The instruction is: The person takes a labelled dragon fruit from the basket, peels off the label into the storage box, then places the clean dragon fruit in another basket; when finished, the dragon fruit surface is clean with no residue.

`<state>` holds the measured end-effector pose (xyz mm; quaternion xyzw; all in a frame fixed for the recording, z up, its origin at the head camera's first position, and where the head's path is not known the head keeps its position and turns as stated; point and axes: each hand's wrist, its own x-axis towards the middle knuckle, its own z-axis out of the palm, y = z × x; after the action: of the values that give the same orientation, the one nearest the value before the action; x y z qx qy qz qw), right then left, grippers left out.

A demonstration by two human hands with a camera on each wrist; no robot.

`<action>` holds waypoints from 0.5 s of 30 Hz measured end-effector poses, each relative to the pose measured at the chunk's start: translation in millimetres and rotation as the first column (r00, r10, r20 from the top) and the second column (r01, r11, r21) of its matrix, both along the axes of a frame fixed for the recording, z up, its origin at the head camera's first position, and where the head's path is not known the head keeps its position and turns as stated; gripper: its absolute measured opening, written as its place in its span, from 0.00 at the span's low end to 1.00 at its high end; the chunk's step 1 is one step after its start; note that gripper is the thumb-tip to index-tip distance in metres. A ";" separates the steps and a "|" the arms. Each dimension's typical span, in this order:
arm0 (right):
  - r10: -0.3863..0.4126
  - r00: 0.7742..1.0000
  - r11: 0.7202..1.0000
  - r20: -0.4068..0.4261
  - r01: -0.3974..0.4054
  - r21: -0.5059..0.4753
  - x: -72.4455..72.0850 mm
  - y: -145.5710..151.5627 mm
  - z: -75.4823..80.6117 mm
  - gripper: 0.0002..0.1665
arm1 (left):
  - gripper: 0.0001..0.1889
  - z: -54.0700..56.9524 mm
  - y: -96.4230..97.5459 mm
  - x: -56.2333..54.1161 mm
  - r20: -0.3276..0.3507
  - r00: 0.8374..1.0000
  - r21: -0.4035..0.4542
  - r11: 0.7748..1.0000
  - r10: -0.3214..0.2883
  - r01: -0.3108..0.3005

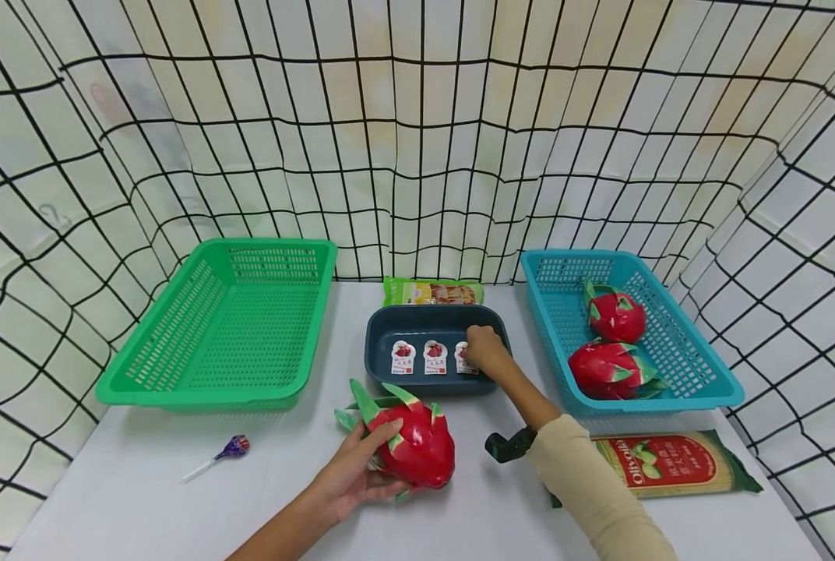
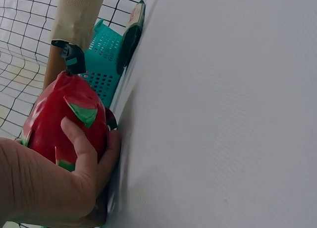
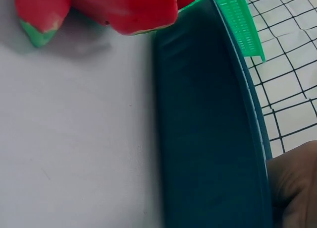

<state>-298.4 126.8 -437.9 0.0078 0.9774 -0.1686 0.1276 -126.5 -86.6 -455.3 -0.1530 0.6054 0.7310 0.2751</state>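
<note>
My left hand (image 1: 361, 474) holds a red dragon fruit (image 1: 421, 448) with green-tipped scales low over the front of the table, thumb on top and fingers beneath. In the left wrist view, the fingers spread along the side of the fruit (image 2: 74, 104). My right hand (image 1: 486, 348) reaches into a dark blue tray (image 1: 389, 318), its knuckles bent and its fingertips hidden. It overlaps the rightmost of three dragon fruit stickers (image 1: 463, 360) there; I cannot tell whether it pinches that sticker. In the right wrist view, the tray's side (image 3: 208, 129) hides much of that hand.
A green basket (image 1: 312, 343) stands at left, and a blue basket (image 1: 544, 335) at right holds two dragon fruits (image 1: 605, 370). A lollipop (image 1: 235, 446) lies front left, an Olivoilà pasta pack (image 1: 670, 465) front right. Behind the tray is a green snack packet (image 1: 435, 293); black wire mesh (image 1: 417, 156) encloses the table.
</note>
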 end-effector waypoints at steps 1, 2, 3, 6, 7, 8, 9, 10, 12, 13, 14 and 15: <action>0.000 1.000 1.000 0.007 0.000 -0.007 0.7 0.3 0.7 0.13 | 0.47 0.1 0.1 -0.2 0.005 1.000 -0.016 1.000 0.007 -0.006; 0.007 1.000 1.000 0.008 -0.007 -0.015 1.3 0.8 1.3 0.12 | 0.47 0.2 0.2 -0.3 0.011 1.000 -0.035 0.999 0.012 -0.012; 0.016 1.000 0.999 0.001 -0.016 -0.028 2.0 1.9 2.2 0.10 | 0.48 0.4 0.2 -0.3 0.018 1.000 -0.051 0.999 0.018 -0.018; 0.078 0.996 0.994 -0.047 -0.081 -0.078 3.5 8.4 6.2 0.05 | 0.49 1.2 0.4 0.7 0.038 0.999 -0.098 0.995 0.039 -0.035; 0.108 0.992 0.989 -0.069 -0.114 -0.099 3.7 11.6 7.8 0.06 | 0.50 1.7 0.5 1.4 0.043 0.998 -0.114 0.993 0.044 -0.038; 0.135 0.987 0.982 -0.087 -0.145 -0.121 3.5 15.3 9.3 0.07 | 0.50 2.3 0.6 2.3 0.047 0.998 -0.127 0.991 0.048 -0.042; 0.158 0.982 0.974 -0.105 -0.172 -0.146 3.1 19.4 11.5 0.07 | 0.50 3.1 0.8 3.2 0.049 0.997 -0.139 0.989 0.055 -0.048; 0.176 0.978 0.965 -0.112 -0.194 -0.174 2.7 23.7 13.7 0.08 | 0.50 4.1 0.9 4.2 0.050 0.997 -0.150 0.987 0.061 -0.053; 0.200 0.971 0.944 -0.128 -0.226 -0.241 1.7 33.5 18.4 0.09 | 0.50 7.1 1.2 6.1 0.053 0.996 -0.163 0.985 0.071 -0.061; 0.212 0.967 0.933 -0.140 -0.243 -0.267 1.1 38.8 21.2 0.10 | 0.50 9.0 1.4 7.1 0.054 0.996 -0.167 0.984 0.073 -0.063; 0.214 0.966 0.920 -0.146 -0.250 -0.301 0.8 44.6 24.6 0.11 | 0.50 11.5 1.7 7.9 0.055 0.996 -0.170 0.984 0.072 -0.062; 0.215 0.963 0.908 -0.161 -0.258 -0.331 0.6 50.5 28.0 0.12 | 0.50 14.1 2.1 8.9 0.054 0.996 -0.173 0.983 0.070 -0.059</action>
<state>-297.8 177.3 -409.8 -0.1437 0.9315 -0.3226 0.0872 -117.6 -84.5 -441.2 -0.2176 0.6522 0.6798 0.2553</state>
